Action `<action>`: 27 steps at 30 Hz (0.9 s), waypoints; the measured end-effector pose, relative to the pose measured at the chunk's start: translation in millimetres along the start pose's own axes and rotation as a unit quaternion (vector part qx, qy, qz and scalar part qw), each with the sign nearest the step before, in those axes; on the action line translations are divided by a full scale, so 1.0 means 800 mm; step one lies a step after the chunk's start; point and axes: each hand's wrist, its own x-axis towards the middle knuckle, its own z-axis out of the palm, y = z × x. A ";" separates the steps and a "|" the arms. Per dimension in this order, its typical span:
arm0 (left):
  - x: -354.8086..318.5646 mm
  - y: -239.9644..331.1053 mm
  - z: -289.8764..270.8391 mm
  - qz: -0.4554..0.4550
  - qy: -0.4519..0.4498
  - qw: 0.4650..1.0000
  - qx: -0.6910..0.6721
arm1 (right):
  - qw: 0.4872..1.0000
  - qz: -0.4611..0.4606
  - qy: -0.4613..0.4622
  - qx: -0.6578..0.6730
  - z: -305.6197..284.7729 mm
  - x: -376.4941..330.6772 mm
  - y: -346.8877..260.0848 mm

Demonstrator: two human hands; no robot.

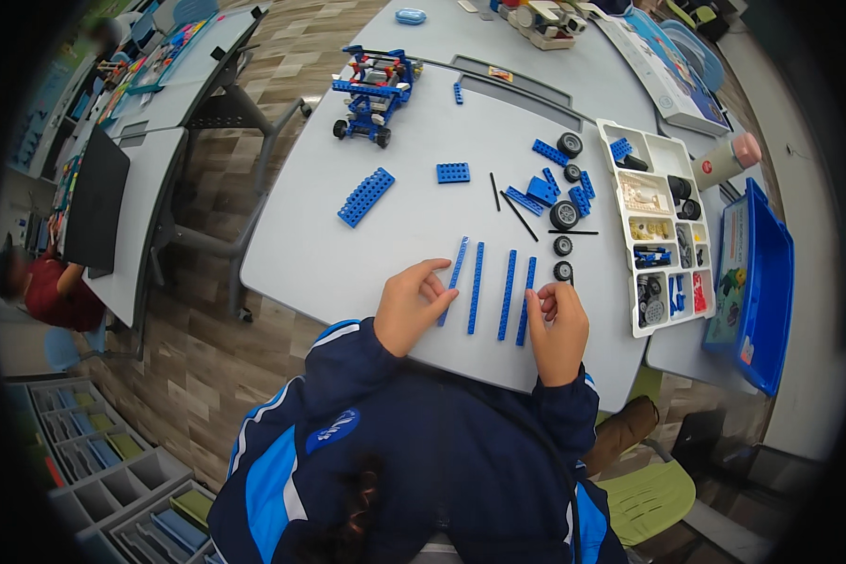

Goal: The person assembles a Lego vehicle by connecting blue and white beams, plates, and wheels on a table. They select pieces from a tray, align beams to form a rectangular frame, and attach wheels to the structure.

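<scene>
Several long, thin blue building beams lie side by side on the white table, pointing away from me. My left hand (pixel 412 303) has its thumb and bent fingers at the leftmost blue beam (pixel 459 258), which slants a little. At the rightmost blue beam (pixel 531 273), my right hand (pixel 559 329) has its thumb and curled fingertips pressed to the side. Between my hands lie two more parallel beams, one a middle blue beam (pixel 476 287). Part of each held beam is hidden by fingers.
Beyond sit a blue wheeled model (pixel 374 92), a wide studded blue piece (pixel 366 197) and a small blue brick (pixel 453 173). Black axles (pixel 520 215), wheels (pixel 564 215) and blue parts lie right, beside a white sorting tray (pixel 637 324). A blue bin (pixel 771 282) and bottle (pixel 727 162) stand farther right.
</scene>
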 end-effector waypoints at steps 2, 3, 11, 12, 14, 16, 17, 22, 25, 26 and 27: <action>0.001 -0.001 0.001 -0.013 -0.002 1.000 -0.012 | 1.000 -0.012 -0.007 0.025 0.001 -0.005 -0.005; 0.001 -0.003 0.002 -0.024 -0.002 0.999 -0.022 | 0.999 -0.054 -0.003 0.009 0.003 -0.007 -0.007; -0.005 -0.004 0.003 -0.001 0.021 0.999 -0.033 | 0.993 -0.114 -0.034 0.001 0.023 -0.023 -0.012; -0.007 -0.002 0.002 0.016 0.032 0.999 -0.006 | 0.993 -0.114 -0.034 0.002 0.024 -0.024 -0.012; -0.011 0.002 0.000 0.024 0.036 0.998 0.046 | 0.993 -0.115 -0.033 0.004 0.024 -0.026 -0.012; -0.012 0.006 -0.001 0.015 0.028 0.995 0.094 | 0.993 -0.113 -0.030 0.006 0.024 -0.027 -0.012; -0.012 0.007 -0.001 0.081 0.041 0.989 0.121 | 0.992 -0.119 -0.033 0.005 0.024 -0.028 -0.013; -0.004 -0.001 0.005 0.300 0.018 0.926 0.229 | 0.990 -0.136 -0.034 0.002 0.027 -0.033 -0.014; -0.005 -0.015 0.011 0.304 -0.019 0.917 0.257 | 0.989 -0.143 -0.024 -0.007 0.030 -0.039 -0.013; -0.007 -0.019 0.012 0.300 -0.017 0.919 0.257 | 0.988 -0.149 -0.020 -0.023 0.031 -0.041 -0.013; -0.009 -0.023 0.013 0.295 -0.016 0.920 0.257 | 0.988 -0.152 -0.015 -0.035 0.031 -0.044 -0.012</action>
